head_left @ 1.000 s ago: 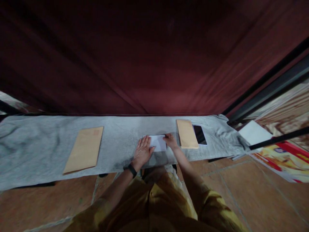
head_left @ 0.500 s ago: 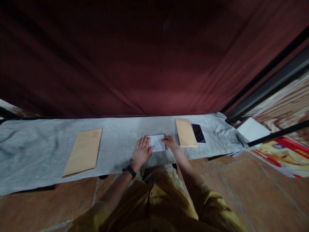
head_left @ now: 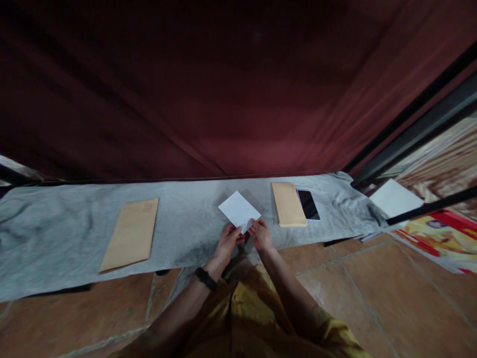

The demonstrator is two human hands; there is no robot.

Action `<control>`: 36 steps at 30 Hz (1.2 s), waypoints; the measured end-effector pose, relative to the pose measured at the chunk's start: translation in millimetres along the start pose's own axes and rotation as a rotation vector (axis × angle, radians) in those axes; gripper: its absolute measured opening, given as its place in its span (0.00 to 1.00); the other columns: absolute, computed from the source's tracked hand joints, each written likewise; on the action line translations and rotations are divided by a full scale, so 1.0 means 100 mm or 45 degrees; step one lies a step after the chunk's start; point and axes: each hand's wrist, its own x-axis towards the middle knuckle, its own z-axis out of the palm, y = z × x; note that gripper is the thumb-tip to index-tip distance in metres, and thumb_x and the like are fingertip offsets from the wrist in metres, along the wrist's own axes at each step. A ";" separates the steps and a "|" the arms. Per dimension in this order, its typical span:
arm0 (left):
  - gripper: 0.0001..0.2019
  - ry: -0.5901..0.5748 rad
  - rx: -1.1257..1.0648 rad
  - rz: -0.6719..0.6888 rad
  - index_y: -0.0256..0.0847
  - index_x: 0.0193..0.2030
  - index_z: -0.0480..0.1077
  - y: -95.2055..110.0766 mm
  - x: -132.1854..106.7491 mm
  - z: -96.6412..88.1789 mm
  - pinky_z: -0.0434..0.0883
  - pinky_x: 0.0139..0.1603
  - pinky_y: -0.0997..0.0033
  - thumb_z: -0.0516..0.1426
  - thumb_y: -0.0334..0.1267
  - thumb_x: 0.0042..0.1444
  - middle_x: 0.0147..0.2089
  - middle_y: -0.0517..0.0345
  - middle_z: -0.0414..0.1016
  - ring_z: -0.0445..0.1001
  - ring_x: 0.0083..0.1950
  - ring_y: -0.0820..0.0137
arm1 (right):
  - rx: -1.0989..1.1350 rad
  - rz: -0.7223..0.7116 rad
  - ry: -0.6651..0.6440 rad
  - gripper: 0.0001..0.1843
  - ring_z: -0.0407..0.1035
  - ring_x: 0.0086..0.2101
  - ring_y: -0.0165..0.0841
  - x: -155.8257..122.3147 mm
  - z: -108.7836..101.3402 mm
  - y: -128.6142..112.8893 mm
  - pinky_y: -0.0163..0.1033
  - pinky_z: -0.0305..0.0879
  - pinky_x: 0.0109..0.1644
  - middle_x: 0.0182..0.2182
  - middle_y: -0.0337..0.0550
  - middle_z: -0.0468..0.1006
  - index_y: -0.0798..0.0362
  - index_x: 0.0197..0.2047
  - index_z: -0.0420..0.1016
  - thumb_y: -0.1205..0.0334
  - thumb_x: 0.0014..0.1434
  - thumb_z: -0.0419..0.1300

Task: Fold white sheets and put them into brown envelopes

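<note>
A folded sheet of white paper (head_left: 238, 209) is held up above the grey cloth, turned so that one corner points toward me. My left hand (head_left: 228, 239) pinches it near that lower corner, thumb on top. On the other side of the corner, my right hand (head_left: 260, 233) grips the paper between thumb and fingers. Some fingertips are hidden under the sheet. Just right of my right hand lies a small stack of brown envelopes (head_left: 288, 205). Another brown envelope stack (head_left: 130, 233), larger, rests farther to the left.
A dark-screened phone (head_left: 308, 205) lies beside the right envelopes. Grey cloth (head_left: 186, 209) covers the long narrow surface. A dark red curtain (head_left: 223, 99) hangs behind it. At right are a black metal bar (head_left: 417, 124), white sheet (head_left: 395, 199) and colourful printed box (head_left: 443, 236).
The paper has been lifted off the cloth and turned cornerwise. My left hand, earlier flat beside and on it, now pinches its near corner; my right hand has moved down to that corner.
</note>
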 end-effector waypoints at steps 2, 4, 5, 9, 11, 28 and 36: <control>0.14 -0.023 -0.009 -0.026 0.39 0.45 0.70 0.04 -0.01 0.07 0.80 0.36 0.67 0.64 0.41 0.55 0.39 0.52 0.81 0.81 0.34 0.68 | 0.032 0.063 0.050 0.15 0.80 0.34 0.42 -0.02 0.03 0.03 0.48 0.78 0.39 0.30 0.47 0.80 0.48 0.36 0.67 0.45 0.62 0.54; 0.14 -0.012 0.015 -0.044 0.39 0.44 0.69 0.09 -0.01 0.09 0.78 0.33 0.70 0.64 0.38 0.52 0.34 0.56 0.80 0.80 0.30 0.70 | 0.036 0.111 0.098 0.14 0.79 0.34 0.42 -0.02 0.01 0.05 0.48 0.78 0.39 0.31 0.47 0.80 0.49 0.38 0.67 0.46 0.61 0.54; 0.14 -0.003 0.037 -0.051 0.39 0.43 0.69 0.12 0.00 0.08 0.77 0.31 0.71 0.64 0.37 0.51 0.31 0.58 0.79 0.79 0.29 0.70 | 0.027 0.124 0.121 0.14 0.79 0.34 0.41 -0.02 -0.02 0.05 0.48 0.78 0.40 0.32 0.47 0.80 0.50 0.40 0.68 0.47 0.61 0.54; 0.13 0.008 0.177 -0.094 0.41 0.41 0.66 0.16 0.05 -0.01 0.72 0.25 0.75 0.63 0.32 0.50 0.23 0.66 0.74 0.75 0.22 0.72 | -0.063 0.117 0.248 0.20 0.77 0.46 0.42 -0.04 -0.21 -0.01 0.51 0.75 0.52 0.46 0.52 0.80 0.52 0.55 0.67 0.54 0.63 0.53; 0.12 0.014 0.279 -0.119 0.42 0.41 0.65 0.17 0.09 -0.06 0.67 0.20 0.77 0.62 0.30 0.51 0.19 0.70 0.70 0.70 0.18 0.73 | -0.254 -0.007 0.245 0.23 0.71 0.57 0.42 -0.08 -0.30 -0.06 0.52 0.68 0.62 0.56 0.55 0.76 0.53 0.61 0.67 0.57 0.64 0.52; 0.25 -0.035 1.598 0.869 0.34 0.70 0.60 0.11 -0.17 -0.05 0.59 0.73 0.48 0.46 0.44 0.71 0.71 0.38 0.65 0.60 0.74 0.55 | -1.480 -0.780 -0.469 0.30 0.53 0.70 0.41 -0.43 -0.23 -0.03 0.53 0.46 0.74 0.72 0.50 0.57 0.56 0.75 0.54 0.60 0.73 0.47; 0.36 -0.017 1.927 0.959 0.26 0.74 0.52 -0.18 -0.11 -0.27 0.54 0.76 0.50 0.43 0.53 0.71 0.76 0.36 0.54 0.49 0.78 0.55 | -1.527 -0.833 -0.380 0.31 0.52 0.70 0.41 -0.44 -0.29 0.06 0.53 0.46 0.74 0.72 0.53 0.59 0.58 0.76 0.50 0.59 0.73 0.47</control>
